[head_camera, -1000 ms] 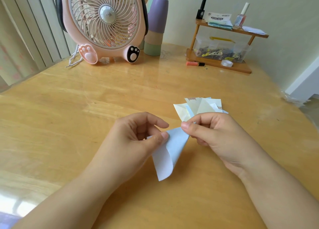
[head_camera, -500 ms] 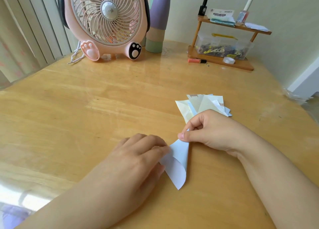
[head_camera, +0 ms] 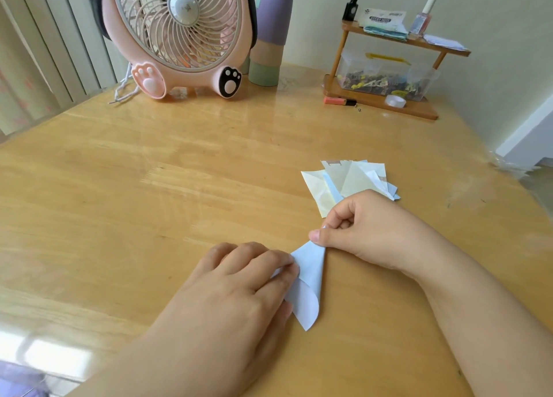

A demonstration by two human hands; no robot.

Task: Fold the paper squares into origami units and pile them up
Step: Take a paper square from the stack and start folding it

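Two hands work one pale blue paper square (head_camera: 309,280), which lies half folded on the glossy wooden table (head_camera: 149,202) just in front of the person. The right hand (head_camera: 365,232) pinches the sheet's far tip between thumb and curled forefinger, holding that corner just off the wood. The left hand (head_camera: 236,289) lies flat over the sheet's left part, its fingers straight and pressing the paper down; whether its thumb grips anything underneath cannot be told.

A second ago the sheet hung in the air between both hands, pinched at each side. Since then it has come down onto the table and the left hand has gone from pinching to pressing. That suggests the fold has been lined up and the crease is now being set, though the near end of the flap still curls up in a soft loop, so the crease is not yet sharp.

Both forearms reach in from the near edge and converge on the sheet, the right wrist resting low.

Just beyond the right hand sits the loose pile of pale yellow and blue folded paper units (head_camera: 350,181), partly hidden by the knuckles.
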